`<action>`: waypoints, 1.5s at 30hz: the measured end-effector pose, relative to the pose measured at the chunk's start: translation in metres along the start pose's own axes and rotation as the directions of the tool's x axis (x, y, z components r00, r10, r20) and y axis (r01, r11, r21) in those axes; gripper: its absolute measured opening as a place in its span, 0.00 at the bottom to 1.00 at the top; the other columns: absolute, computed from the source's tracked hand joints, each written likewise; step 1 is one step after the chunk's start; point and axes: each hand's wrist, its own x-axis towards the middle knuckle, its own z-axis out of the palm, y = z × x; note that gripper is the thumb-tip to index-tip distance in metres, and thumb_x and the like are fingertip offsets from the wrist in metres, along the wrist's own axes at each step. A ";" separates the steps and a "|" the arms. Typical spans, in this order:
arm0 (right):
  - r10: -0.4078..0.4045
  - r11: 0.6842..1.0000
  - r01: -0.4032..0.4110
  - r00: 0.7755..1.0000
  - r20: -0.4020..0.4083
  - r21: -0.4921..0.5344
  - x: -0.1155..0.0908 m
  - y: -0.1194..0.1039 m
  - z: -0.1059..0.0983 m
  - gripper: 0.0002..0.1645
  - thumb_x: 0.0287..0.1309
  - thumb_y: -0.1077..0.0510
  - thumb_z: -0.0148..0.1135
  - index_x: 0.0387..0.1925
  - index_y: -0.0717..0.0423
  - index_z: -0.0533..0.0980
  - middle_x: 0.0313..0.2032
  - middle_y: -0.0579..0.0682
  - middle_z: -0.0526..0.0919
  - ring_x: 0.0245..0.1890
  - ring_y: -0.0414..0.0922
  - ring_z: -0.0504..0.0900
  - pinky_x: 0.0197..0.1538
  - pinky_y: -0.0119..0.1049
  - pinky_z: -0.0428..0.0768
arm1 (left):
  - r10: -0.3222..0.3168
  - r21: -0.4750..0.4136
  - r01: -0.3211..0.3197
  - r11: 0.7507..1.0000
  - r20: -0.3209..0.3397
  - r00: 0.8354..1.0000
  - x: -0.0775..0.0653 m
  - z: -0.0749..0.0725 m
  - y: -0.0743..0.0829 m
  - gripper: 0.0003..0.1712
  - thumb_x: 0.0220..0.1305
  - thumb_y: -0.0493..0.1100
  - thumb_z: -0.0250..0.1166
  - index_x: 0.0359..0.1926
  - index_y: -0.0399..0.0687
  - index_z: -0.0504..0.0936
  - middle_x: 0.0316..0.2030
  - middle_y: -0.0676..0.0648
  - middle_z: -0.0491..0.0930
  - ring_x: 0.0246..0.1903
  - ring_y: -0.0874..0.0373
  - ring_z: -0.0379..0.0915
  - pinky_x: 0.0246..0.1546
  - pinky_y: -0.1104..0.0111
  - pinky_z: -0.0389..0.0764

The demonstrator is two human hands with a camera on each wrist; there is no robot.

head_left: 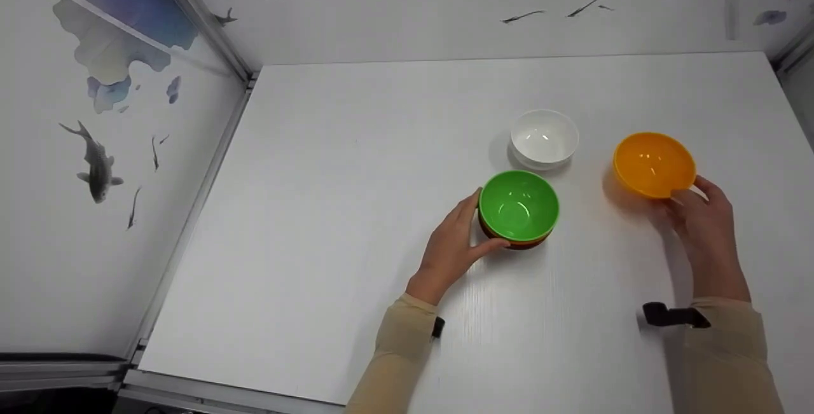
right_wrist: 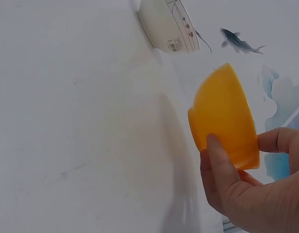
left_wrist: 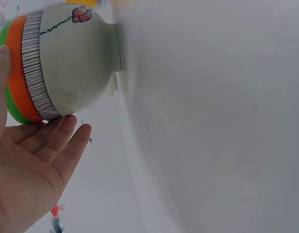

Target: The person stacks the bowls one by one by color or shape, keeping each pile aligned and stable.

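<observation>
My left hand (head_left: 448, 245) holds a stack of bowls from its left side, thumb at the near rim and fingers along the far side. On top of the stack is a green bowl (head_left: 518, 205). In the left wrist view an orange bowl (left_wrist: 21, 68) shows under it, and lowest a cream bowl (left_wrist: 76, 63) with a lined band and a painted flower. My right hand (head_left: 706, 223) pinches a yellow-orange bowl (head_left: 655, 166) by its near right edge. That bowl is raised off the table, its shadow falling to the left, and looks bare inside.
A white bowl (head_left: 544, 139) stands on the white table (head_left: 318, 210) just behind the stack. In the right wrist view a pale bowl (right_wrist: 169, 26) with printed marks stands near the top. Panels with painted fish (head_left: 98, 166) bound the table at left and back.
</observation>
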 end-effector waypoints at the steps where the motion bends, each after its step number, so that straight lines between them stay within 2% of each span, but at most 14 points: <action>1: -0.001 1.000 0.001 1.000 0.002 -0.001 -0.001 0.000 0.001 0.62 0.52 0.42 0.74 0.78 0.32 0.44 0.53 0.35 0.69 0.50 0.36 0.77 0.44 0.20 0.83 | -0.001 0.000 0.001 1.000 0.001 1.000 0.000 0.000 0.000 0.56 0.57 0.66 0.67 0.78 0.48 0.54 0.73 0.49 0.64 0.72 0.57 0.62 0.70 0.66 0.71; 4: -0.014 1.000 0.013 1.000 0.024 0.021 -0.004 -0.001 0.003 0.62 0.52 0.43 0.74 0.78 0.33 0.44 0.50 0.35 0.70 0.48 0.36 0.78 0.45 0.21 0.83 | -0.003 0.004 0.003 1.000 0.001 1.000 0.000 0.000 0.000 0.56 0.58 0.66 0.67 0.78 0.47 0.54 0.73 0.49 0.64 0.72 0.57 0.62 0.70 0.65 0.71; 13: -0.100 0.991 0.088 0.988 0.122 0.103 -0.016 0.000 0.010 0.55 0.60 0.52 0.70 0.78 0.36 0.46 0.51 0.40 0.71 0.41 0.35 0.85 0.45 0.27 0.86 | -0.006 0.005 0.006 1.000 0.004 1.000 0.000 0.000 0.000 0.56 0.57 0.66 0.68 0.77 0.47 0.54 0.73 0.48 0.64 0.72 0.56 0.62 0.70 0.65 0.71; 32: -0.185 0.977 0.203 0.960 0.209 -0.066 -0.031 0.001 0.026 0.48 0.65 0.48 0.64 0.78 0.42 0.49 0.52 0.37 0.72 0.42 0.31 0.85 0.44 0.23 0.85 | 0.000 0.011 0.000 1.000 -0.004 1.000 0.001 0.000 0.001 0.56 0.57 0.65 0.68 0.77 0.47 0.54 0.72 0.49 0.65 0.72 0.56 0.63 0.69 0.65 0.72; 35: -0.201 0.967 0.230 0.955 0.219 -0.113 -0.034 0.001 0.030 0.47 0.65 0.47 0.64 0.78 0.43 0.50 0.51 0.37 0.72 0.42 0.30 0.84 0.44 0.21 0.84 | 0.000 0.004 0.000 1.000 0.000 1.000 0.001 0.000 0.000 0.57 0.56 0.66 0.68 0.78 0.47 0.53 0.73 0.49 0.64 0.72 0.56 0.62 0.69 0.64 0.72; 39: -0.205 0.962 0.242 0.945 0.256 -0.124 -0.037 0.003 0.035 0.48 0.64 0.47 0.65 0.77 0.45 0.51 0.50 0.38 0.76 0.41 0.31 0.84 0.44 0.21 0.84 | -0.001 -0.024 0.001 1.000 -0.002 1.000 0.000 0.001 -0.001 0.59 0.55 0.67 0.68 0.78 0.47 0.52 0.73 0.48 0.65 0.72 0.56 0.63 0.70 0.63 0.72; 45: -0.189 0.948 0.248 0.943 0.275 -0.198 -0.041 0.005 0.042 0.46 0.67 0.47 0.62 0.77 0.46 0.51 0.49 0.39 0.77 0.42 0.31 0.84 0.45 0.21 0.84 | 0.001 -0.066 -0.002 0.998 -0.010 1.000 0.000 0.000 -0.002 0.58 0.58 0.66 0.68 0.78 0.49 0.50 0.72 0.49 0.65 0.70 0.57 0.65 0.68 0.62 0.73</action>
